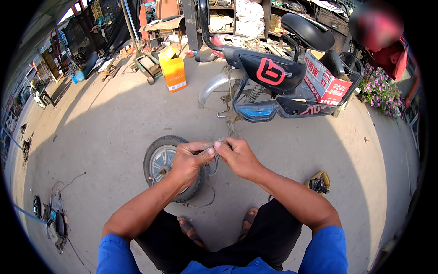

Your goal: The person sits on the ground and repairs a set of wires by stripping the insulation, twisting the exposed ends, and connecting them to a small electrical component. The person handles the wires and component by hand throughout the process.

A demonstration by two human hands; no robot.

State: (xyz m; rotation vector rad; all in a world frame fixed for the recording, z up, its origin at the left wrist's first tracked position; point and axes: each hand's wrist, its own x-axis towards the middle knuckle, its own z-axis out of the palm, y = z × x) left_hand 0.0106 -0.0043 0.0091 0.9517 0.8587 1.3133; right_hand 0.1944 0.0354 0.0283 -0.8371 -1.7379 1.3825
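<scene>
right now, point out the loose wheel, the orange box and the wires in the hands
loose wheel (160, 160), head view, on its silver hub
orange box (174, 73), head view, on its front face
wires (215, 165), head view, on the strand hanging below the fingers

Dusty grey concrete floor, detached black-tyred scooter wheel lying flat on it, orange cardboard box standing upright farther off, black electric scooter parked beyond, thin wires trailing left

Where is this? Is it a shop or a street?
Probably an outdoor repair yard for electric scooters. A black scooter stands on bare concrete with its wheel lying off beside it, and cluttered shelves stand behind. Both hands work thin wires.
</scene>
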